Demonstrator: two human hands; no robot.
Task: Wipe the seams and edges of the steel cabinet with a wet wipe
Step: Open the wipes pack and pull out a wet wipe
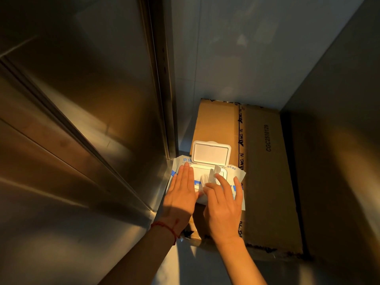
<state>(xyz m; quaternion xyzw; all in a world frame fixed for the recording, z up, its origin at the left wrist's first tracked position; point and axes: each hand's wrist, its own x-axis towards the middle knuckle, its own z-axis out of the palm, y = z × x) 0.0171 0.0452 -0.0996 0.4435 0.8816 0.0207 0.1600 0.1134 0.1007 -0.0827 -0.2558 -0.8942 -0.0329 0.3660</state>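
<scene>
One wipe [213, 173] is pinched at the pack [239, 175] opening by the right hand [223, 204], fingertips closed on it. The pack is pressed flat by the open left hand [181, 194], beside the lid [211, 153]. The pack rests on cardboard [265, 182], right of the cabinet [82, 120]. If pressure is eased, the pack may be lifted or several wipes dragged out.
</scene>
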